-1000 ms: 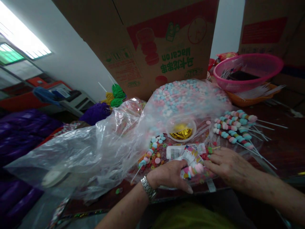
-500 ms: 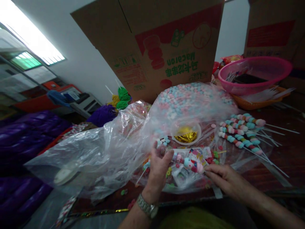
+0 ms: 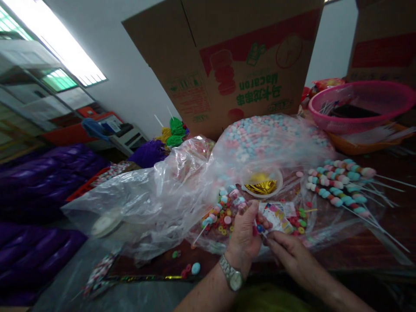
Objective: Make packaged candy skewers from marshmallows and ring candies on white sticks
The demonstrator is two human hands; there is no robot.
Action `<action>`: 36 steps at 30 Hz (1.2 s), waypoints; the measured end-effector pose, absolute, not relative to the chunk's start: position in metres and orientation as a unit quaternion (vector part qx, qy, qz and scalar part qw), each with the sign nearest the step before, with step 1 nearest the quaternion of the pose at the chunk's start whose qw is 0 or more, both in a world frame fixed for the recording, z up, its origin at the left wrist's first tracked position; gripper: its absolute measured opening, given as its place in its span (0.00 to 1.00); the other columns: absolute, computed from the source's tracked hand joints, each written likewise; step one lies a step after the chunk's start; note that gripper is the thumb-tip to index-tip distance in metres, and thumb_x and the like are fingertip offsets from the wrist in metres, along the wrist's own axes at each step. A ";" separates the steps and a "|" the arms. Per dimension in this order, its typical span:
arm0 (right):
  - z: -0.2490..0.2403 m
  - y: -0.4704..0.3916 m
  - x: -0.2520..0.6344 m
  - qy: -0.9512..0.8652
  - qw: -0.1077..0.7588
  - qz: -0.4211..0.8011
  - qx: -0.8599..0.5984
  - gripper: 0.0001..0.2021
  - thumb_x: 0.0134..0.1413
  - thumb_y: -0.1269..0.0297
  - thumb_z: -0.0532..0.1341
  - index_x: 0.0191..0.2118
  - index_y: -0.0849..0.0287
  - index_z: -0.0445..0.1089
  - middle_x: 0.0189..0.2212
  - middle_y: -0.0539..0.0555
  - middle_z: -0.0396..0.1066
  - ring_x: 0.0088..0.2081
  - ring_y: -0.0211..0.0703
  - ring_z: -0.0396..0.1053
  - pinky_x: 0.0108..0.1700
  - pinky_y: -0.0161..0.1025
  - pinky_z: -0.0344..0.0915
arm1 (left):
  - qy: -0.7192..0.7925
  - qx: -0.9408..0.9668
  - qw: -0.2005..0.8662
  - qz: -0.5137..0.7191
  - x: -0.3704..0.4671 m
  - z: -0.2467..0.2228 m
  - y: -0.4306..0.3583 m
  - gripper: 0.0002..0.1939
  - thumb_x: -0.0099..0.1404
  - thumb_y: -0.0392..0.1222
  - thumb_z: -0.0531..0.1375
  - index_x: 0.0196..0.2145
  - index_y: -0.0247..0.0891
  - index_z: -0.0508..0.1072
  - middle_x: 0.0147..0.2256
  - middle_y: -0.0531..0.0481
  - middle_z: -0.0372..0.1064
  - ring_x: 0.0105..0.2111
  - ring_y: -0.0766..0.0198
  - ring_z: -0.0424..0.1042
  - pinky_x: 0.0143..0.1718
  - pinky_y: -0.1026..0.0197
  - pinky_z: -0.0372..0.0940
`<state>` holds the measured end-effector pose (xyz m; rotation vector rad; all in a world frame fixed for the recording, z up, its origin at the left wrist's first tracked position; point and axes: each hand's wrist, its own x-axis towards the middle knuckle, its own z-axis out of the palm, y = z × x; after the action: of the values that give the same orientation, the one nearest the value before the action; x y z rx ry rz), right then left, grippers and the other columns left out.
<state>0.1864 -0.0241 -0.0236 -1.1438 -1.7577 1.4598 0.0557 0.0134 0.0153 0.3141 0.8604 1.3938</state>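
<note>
My left hand [image 3: 243,232], with a metal watch on its wrist, is closed around a candy skewer [image 3: 235,197] that sticks up from the fingers, its pastel pieces blurred. My right hand [image 3: 287,251] meets it from the right, fingertips pinching a small blue piece at the skewer's lower end beside a printed clear wrapper [image 3: 276,214]. Both hands hover over loose coloured ring candies [image 3: 221,219] lying on clear plastic. Another filled skewer [image 3: 208,223] lies among the rings.
A clear bag of pastel marshmallows [image 3: 269,136] lies behind a small cup of gold twist ties [image 3: 261,184]. Finished skewers [image 3: 338,184] lie at right. A pink basket [image 3: 364,106] sits on an orange one. Cardboard boxes [image 3: 234,60] stand behind; crumpled plastic [image 3: 146,195] and purple bags [image 3: 48,173] left.
My left hand turned palm-up from the table and lifted the skewer upright. My right hand slid left to pinch its lower end. The view shifted left.
</note>
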 end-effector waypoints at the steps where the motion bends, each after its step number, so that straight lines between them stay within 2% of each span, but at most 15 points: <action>1: -0.025 -0.024 0.183 -0.639 0.292 0.566 -0.431 0.19 0.59 0.52 0.48 0.22 0.58 0.57 0.16 0.46 0.57 0.21 0.35 0.56 0.24 0.32 0.52 | 0.389 0.136 0.673 0.614 0.057 0.014 0.012 0.14 0.50 0.44 0.67 0.29 0.37 0.66 0.14 0.60 0.60 0.15 0.70 0.62 0.21 0.66 0.60; 6: -0.029 -0.021 0.174 -0.626 0.305 0.561 -0.447 0.18 0.57 0.52 0.50 0.22 0.58 0.58 0.15 0.46 0.57 0.20 0.36 0.56 0.24 0.32 0.53 | 0.413 0.118 0.658 0.618 0.057 0.007 0.007 0.17 0.47 0.48 0.67 0.22 0.37 0.63 0.15 0.59 0.60 0.17 0.70 0.63 0.28 0.63 0.62; 10: -0.031 -0.018 0.160 -0.598 0.370 0.548 -0.454 0.15 0.56 0.54 0.51 0.28 0.60 0.65 0.22 0.50 0.64 0.27 0.41 0.62 0.30 0.35 0.60 | 0.486 0.178 0.643 0.564 0.068 -0.009 0.001 0.22 0.55 0.57 0.58 0.18 0.36 0.63 0.19 0.52 0.65 0.23 0.65 0.66 0.33 0.61 0.62; 12: -0.034 -0.015 0.155 -0.577 0.390 0.555 -0.455 0.15 0.55 0.54 0.52 0.31 0.61 0.67 0.23 0.51 0.64 0.30 0.43 0.64 0.33 0.36 0.61 | 0.545 0.263 0.595 0.529 0.072 -0.017 -0.003 0.21 0.59 0.56 0.54 0.21 0.35 0.68 0.25 0.49 0.69 0.29 0.62 0.68 0.37 0.59 0.62; 15: -0.038 -0.009 0.156 -0.580 0.403 0.533 -0.466 0.15 0.54 0.54 0.52 0.30 0.61 0.67 0.21 0.50 0.64 0.30 0.43 0.64 0.33 0.37 0.62 | 0.582 0.402 0.535 0.462 0.070 -0.019 -0.010 0.21 0.65 0.53 0.48 0.33 0.36 0.73 0.36 0.45 0.71 0.42 0.57 0.67 0.49 0.56 0.57; 18: -0.038 0.001 0.173 -0.621 0.397 0.496 -0.458 0.15 0.55 0.55 0.51 0.27 0.59 0.65 0.23 0.50 0.65 0.29 0.42 0.63 0.32 0.36 0.61 | 0.562 0.571 0.478 0.361 0.052 -0.003 -0.022 0.21 0.67 0.52 0.46 0.47 0.39 0.70 0.41 0.43 0.70 0.46 0.55 0.66 0.51 0.55 0.56; 20: -0.035 0.007 0.191 -0.651 0.372 0.476 -0.460 0.15 0.56 0.55 0.51 0.26 0.59 0.64 0.20 0.48 0.62 0.26 0.39 0.61 0.28 0.34 0.58 | 0.523 0.708 0.402 0.252 0.032 0.019 -0.025 0.19 0.64 0.51 0.51 0.48 0.41 0.70 0.36 0.44 0.72 0.37 0.55 0.70 0.43 0.55 0.61; 22: -0.027 0.011 0.208 -0.681 0.339 0.458 -0.459 0.15 0.57 0.55 0.51 0.25 0.59 0.63 0.19 0.47 0.59 0.24 0.37 0.58 0.26 0.33 0.55 | 0.522 0.783 0.236 0.242 0.010 0.044 -0.020 0.14 0.62 0.50 0.55 0.40 0.43 0.74 0.31 0.45 0.73 0.33 0.55 0.69 0.43 0.54 0.60; 23: -0.022 0.013 0.215 -0.698 0.321 0.453 -0.452 0.15 0.57 0.56 0.50 0.25 0.59 0.62 0.19 0.47 0.57 0.24 0.37 0.57 0.25 0.33 0.54 | 0.545 0.783 0.142 0.262 0.001 0.053 -0.014 0.15 0.59 0.50 0.58 0.43 0.43 0.73 0.37 0.43 0.72 0.40 0.51 0.68 0.47 0.51 0.56; 25: -0.010 0.014 0.225 -0.731 0.289 0.445 -0.428 0.16 0.59 0.56 0.49 0.24 0.58 0.60 0.20 0.47 0.57 0.25 0.37 0.57 0.26 0.32 0.54 | 0.556 0.788 0.038 0.261 -0.012 0.064 -0.001 0.30 0.49 0.52 0.66 0.50 0.44 0.68 0.50 0.39 0.64 0.53 0.43 0.58 0.56 0.42 0.43; 26: -0.004 0.014 0.228 -0.751 0.275 0.434 -0.415 0.16 0.60 0.57 0.48 0.23 0.58 0.59 0.20 0.47 0.57 0.25 0.37 0.57 0.27 0.32 0.54 | 0.535 0.810 0.037 0.239 -0.015 0.063 0.005 0.31 0.48 0.52 0.67 0.50 0.45 0.67 0.51 0.40 0.64 0.53 0.43 0.58 0.57 0.41 0.38; 27: 0.001 0.014 0.230 -0.770 0.264 0.414 -0.407 0.17 0.60 0.57 0.48 0.23 0.58 0.58 0.20 0.47 0.58 0.25 0.37 0.57 0.27 0.33 0.53 | 0.513 0.830 0.059 0.212 -0.015 0.060 0.009 0.28 0.50 0.51 0.66 0.49 0.45 0.67 0.47 0.42 0.67 0.50 0.45 0.61 0.57 0.42 0.39; 30: 0.009 0.015 0.233 -0.829 0.242 0.316 -0.394 0.17 0.61 0.60 0.48 0.22 0.58 0.61 0.20 0.48 0.61 0.24 0.38 0.58 0.28 0.34 0.52 | 0.476 0.843 0.185 0.170 -0.003 0.039 0.010 0.11 0.61 0.48 0.57 0.40 0.43 0.71 0.31 0.47 0.70 0.34 0.56 0.68 0.46 0.54 0.56; 33: 0.006 0.021 0.234 -0.872 0.225 0.220 -0.375 0.14 0.59 0.63 0.49 0.25 0.57 0.66 0.22 0.51 0.66 0.26 0.40 0.61 0.30 0.37 0.53 | 0.481 0.803 0.292 0.198 0.013 0.017 -0.001 0.12 0.64 0.48 0.52 0.32 0.41 0.71 0.27 0.48 0.68 0.27 0.60 0.66 0.33 0.64 0.57; 36: 0.001 0.029 0.233 -0.885 0.240 0.178 -0.357 0.13 0.57 0.66 0.50 0.26 0.58 0.68 0.22 0.53 0.67 0.27 0.42 0.63 0.34 0.39 0.55 | 0.482 0.767 0.351 0.237 0.026 0.004 -0.009 0.15 0.65 0.48 0.50 0.28 0.40 0.69 0.25 0.49 0.66 0.26 0.62 0.63 0.29 0.65 0.54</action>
<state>0.2332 0.0291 0.0006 -0.9775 -2.4224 0.4875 0.0261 -0.0085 0.0042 1.9848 1.2474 0.6139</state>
